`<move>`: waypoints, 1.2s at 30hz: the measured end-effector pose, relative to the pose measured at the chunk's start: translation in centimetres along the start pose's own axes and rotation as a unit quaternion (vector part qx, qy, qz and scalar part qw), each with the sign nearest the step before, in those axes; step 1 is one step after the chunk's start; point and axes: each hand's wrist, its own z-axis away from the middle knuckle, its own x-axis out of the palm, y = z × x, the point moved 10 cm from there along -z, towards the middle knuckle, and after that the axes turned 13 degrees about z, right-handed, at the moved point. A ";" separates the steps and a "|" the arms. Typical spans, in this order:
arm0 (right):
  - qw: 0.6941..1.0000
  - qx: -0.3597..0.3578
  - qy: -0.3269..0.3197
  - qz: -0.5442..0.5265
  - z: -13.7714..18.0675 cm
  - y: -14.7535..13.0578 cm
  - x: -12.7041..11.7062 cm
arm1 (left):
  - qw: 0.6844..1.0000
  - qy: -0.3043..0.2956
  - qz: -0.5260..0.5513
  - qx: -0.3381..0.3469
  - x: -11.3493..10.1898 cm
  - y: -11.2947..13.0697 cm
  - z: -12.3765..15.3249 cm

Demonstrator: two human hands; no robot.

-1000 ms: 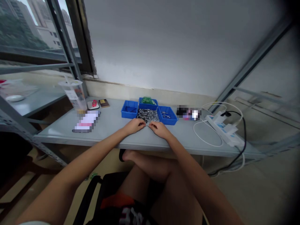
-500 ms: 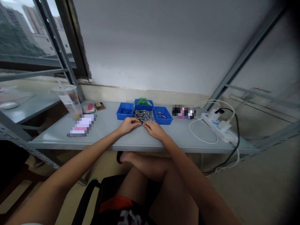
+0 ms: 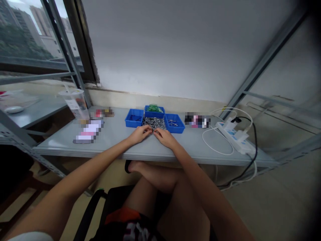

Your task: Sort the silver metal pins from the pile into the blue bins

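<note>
My left hand and my right hand face each other at the near edge of a pile of small shiny metal pieces. The fingers of both hands are pinched, with the fingertips almost meeting. Whatever lies between them is too small to make out. Around the pile stand three blue bins: the left bin has little showing inside, the back bin holds green packets, and the right bin contains a few thin metal pieces.
A phone-like blurred object and a plastic cup with a straw are on the left. To the right are a blurred dark-and-pink item, a white power strip and loose cables. The table's front edge runs above my legs.
My fingertips stay together at the pile, with small shifts in the fingers. The view has tilted and moved slightly. The bins look unchanged.
</note>
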 end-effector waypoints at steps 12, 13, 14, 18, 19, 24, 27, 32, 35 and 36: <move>1.000 -0.024 -0.007 -0.018 0.0 -0.3 0.3 | 0.999 -0.024 -0.045 -0.018 0.5 -0.1 0.0; 1.000 -0.015 -0.001 -0.018 0.0 0.0 0.2 | 0.998 -0.023 -0.059 -0.011 0.4 0.0 0.0; 1.000 -0.004 0.006 -0.018 0.0 0.3 0.1 | 0.997 -0.026 -0.075 -0.004 0.4 0.2 0.0; 0.999 0.029 0.018 -0.025 0.0 1.3 -0.1 | 0.988 -0.049 -0.144 0.027 0.7 0.7 0.1; 0.999 0.031 0.017 -0.025 0.0 1.5 -0.1 | 0.986 -0.051 -0.156 0.032 0.7 0.8 0.1; 0.999 0.031 0.020 -0.027 0.0 1.6 0.0 | 0.975 -0.042 -0.212 0.051 0.5 1.3 0.2; 0.999 0.033 0.023 -0.031 0.0 1.7 0.0 | 0.970 -0.040 -0.232 0.057 0.4 1.5 0.3; 0.999 0.033 0.017 -0.020 0.0 1.8 0.2 | 0.965 -0.034 -0.256 0.047 0.2 1.2 0.3; 0.999 0.040 0.008 -0.011 0.0 1.9 0.4 | 0.962 -0.024 -0.267 0.043 -0.1 1.0 0.2; 0.999 0.041 0.010 -0.011 0.0 2.0 0.4 | 0.962 -0.021 -0.271 0.042 -0.2 0.9 0.2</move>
